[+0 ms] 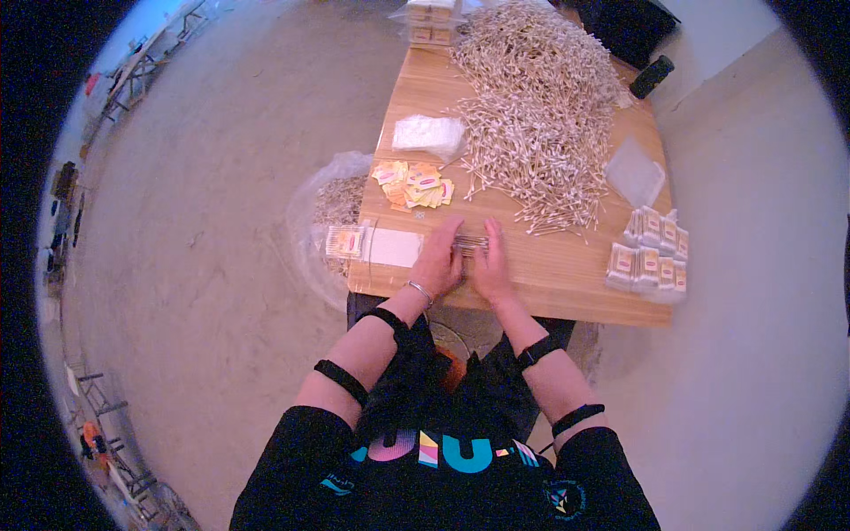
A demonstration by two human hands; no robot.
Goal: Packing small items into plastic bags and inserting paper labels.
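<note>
Between my two hands, low over the near part of the wooden table, lies a small bundle of cotton swabs. My left hand presses the left ends of the bundle, and my right hand presses the right ends. Just left of my left hand is a white plastic bag lying flat. Beside it, at the table's left edge, sits a filled packet of swabs with a yellow label card. Ahead of my hands spreads a large heap of loose cotton swabs.
Yellow label cards and a stack of clear bags lie at the table's left. Finished packets stand at the right, near a translucent plastic lid. A plastic sack of swabs is beside the table. A dark cylinder stands far right.
</note>
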